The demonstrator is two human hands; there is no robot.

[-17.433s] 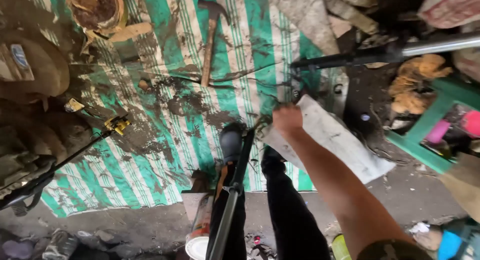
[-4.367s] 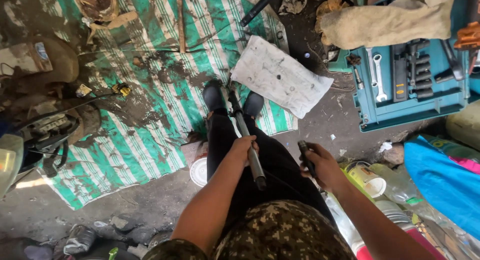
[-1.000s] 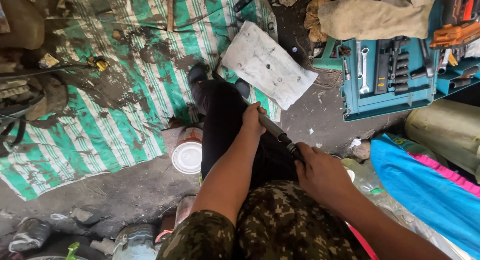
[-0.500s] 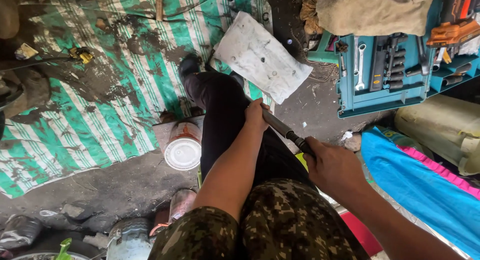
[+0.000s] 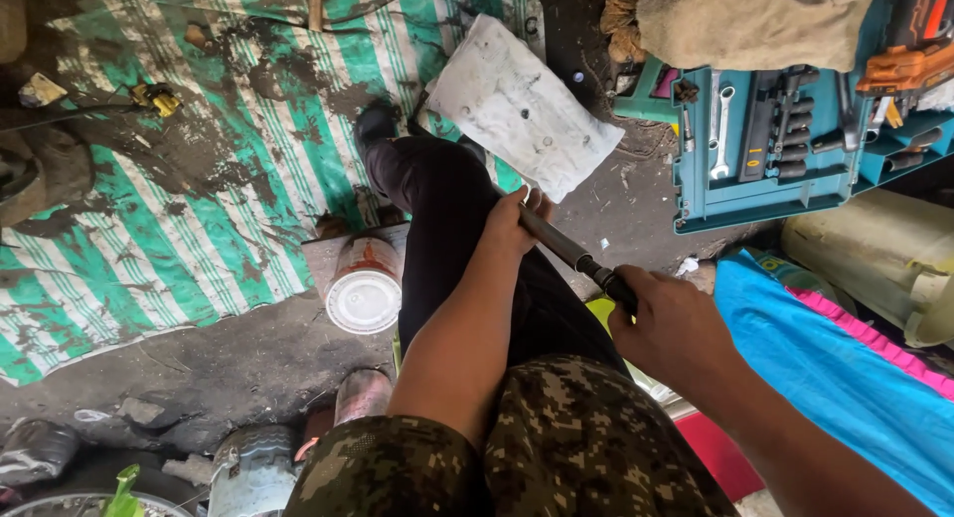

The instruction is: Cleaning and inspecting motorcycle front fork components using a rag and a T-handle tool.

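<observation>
Both hands clench dark rod [image 5: 568, 251] over lap; striped green tarp [image 5: 199, 219], apparently muddy ground.

A rough outdoor repair workshop, it seems: an open teal toolbox [image 5: 775, 139] of wrenches and sockets, a grease-stained green striped tarp [image 5: 199, 179] on dirty ground, and a tire [image 5: 40, 477], partly cut off.

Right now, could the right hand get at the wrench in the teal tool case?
Probably yes: the right hand grips a dark rod, but the open tool case and wrench lie uncovered ahead of it.
</observation>
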